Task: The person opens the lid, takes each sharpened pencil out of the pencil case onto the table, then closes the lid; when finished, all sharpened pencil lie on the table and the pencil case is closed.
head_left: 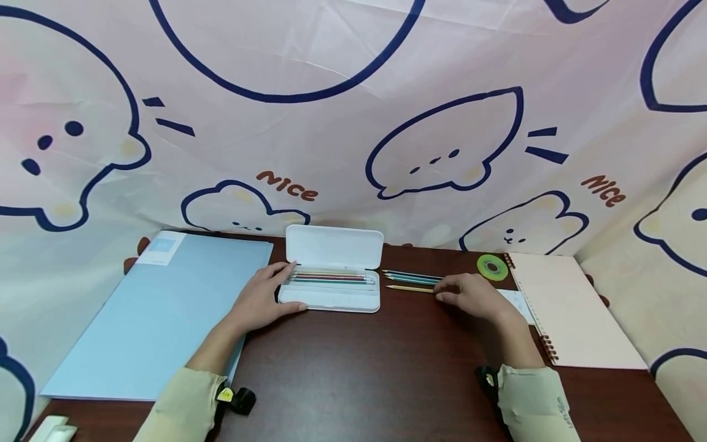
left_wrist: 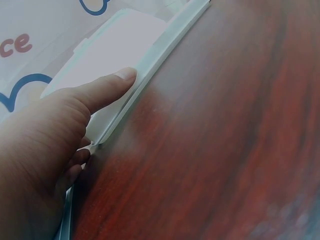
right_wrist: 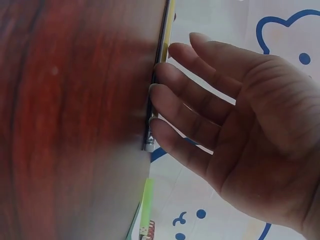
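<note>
A white pencil case (head_left: 328, 301) stands with its lid (head_left: 334, 245) raised at the back. Several pencils (head_left: 331, 278) lie across its inside. My left hand (head_left: 262, 299) holds the case's left end, thumb on the front rim (left_wrist: 131, 92) and index finger near the hinge corner. To the right of the case, several blue-green pencils (head_left: 411, 277) and one yellow pencil (head_left: 409, 288) lie side by side on the table. Over their right ends is my right hand (head_left: 469, 294). In the right wrist view its fingers are loosely bent, fingertips at the pencil (right_wrist: 149, 135), thumb apart.
A large light-blue folder (head_left: 177, 319) lies on the left. On the right are a spiral notebook (head_left: 580, 313), a green ring-shaped disc (head_left: 482, 267) and a small pale sheet (head_left: 516, 301). A printed cloth (head_left: 342, 159) rises behind the table. White items (head_left: 52, 430) sit at the lower left corner.
</note>
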`<state>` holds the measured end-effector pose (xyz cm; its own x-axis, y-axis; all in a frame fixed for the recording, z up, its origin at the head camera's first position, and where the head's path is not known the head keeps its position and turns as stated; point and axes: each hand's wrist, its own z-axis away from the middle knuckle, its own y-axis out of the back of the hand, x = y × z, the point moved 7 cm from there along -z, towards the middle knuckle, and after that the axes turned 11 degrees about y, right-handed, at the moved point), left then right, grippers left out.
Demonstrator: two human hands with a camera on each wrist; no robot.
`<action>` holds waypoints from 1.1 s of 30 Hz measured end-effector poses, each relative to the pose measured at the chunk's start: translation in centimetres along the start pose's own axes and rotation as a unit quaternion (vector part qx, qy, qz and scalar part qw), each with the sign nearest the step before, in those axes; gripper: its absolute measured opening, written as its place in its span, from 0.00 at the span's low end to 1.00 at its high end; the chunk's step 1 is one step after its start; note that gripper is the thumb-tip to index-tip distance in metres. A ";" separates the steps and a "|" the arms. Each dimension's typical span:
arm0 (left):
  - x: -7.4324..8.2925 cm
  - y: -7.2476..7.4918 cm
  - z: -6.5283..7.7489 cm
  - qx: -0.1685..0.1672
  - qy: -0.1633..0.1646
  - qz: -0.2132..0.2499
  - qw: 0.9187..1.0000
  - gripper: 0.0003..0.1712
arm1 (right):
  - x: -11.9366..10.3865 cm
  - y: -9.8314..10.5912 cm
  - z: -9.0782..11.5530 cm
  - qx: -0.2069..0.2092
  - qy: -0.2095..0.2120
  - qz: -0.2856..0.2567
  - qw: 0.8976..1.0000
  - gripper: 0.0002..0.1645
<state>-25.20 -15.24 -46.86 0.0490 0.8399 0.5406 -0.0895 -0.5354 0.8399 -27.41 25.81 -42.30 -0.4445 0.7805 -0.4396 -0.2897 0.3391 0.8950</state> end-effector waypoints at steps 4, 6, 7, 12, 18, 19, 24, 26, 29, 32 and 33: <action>0.2 0.1 0.0 0.005 -0.003 0.002 1.000 0.56 | -0.4 0.0 -0.2 0.001 0.013 0.004 1.000 0.14; 0.3 0.2 0.0 0.009 -0.004 0.004 1.000 0.56 | -0.7 0.0 -0.3 0.003 0.019 0.005 1.000 0.15; 0.3 0.3 0.0 0.010 -0.004 0.004 1.000 0.56 | -0.8 -0.1 -0.3 0.003 0.022 0.005 1.000 0.15; 0.3 0.2 0.1 0.008 -0.005 -0.001 1.000 0.56 | -0.9 -0.3 -0.2 -0.002 0.015 0.000 1.000 0.16; 0.1 0.1 0.1 0.007 -0.004 0.002 1.000 0.56 | -0.8 -0.4 -0.3 -0.002 0.018 0.005 1.000 0.18; 0.1 0.1 0.2 0.007 -0.005 0.002 1.000 0.56 | -0.9 -0.4 -0.3 -0.003 0.020 0.006 1.000 0.18; 0.0 0.1 0.0 0.005 -0.001 0.003 1.000 0.57 | -0.8 -0.2 -0.5 0.001 0.023 0.015 1.000 0.20; 0.0 0.1 0.0 0.004 0.001 0.004 1.000 0.57 | -0.7 -0.1 -0.5 0.003 0.022 0.017 1.000 0.20; 0.1 0.2 0.0 0.002 -0.002 0.002 1.000 0.57 | -0.4 -0.2 -0.5 0.004 0.018 0.016 1.000 0.20; 0.1 0.1 0.0 0.002 -0.002 0.000 1.000 0.57 | -0.5 -0.3 -0.4 0.007 0.021 0.011 1.000 0.20; 0.1 0.0 0.1 0.002 -0.002 -0.001 1.000 0.57 | -0.5 -0.4 -0.4 0.009 0.024 0.008 1.000 0.20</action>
<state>-25.10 -15.21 -46.80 0.0542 0.8407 0.5387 -0.0847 -0.5337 0.8414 -27.40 25.07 -42.45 -0.4884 0.7600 -0.4288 -0.2680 0.3370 0.9026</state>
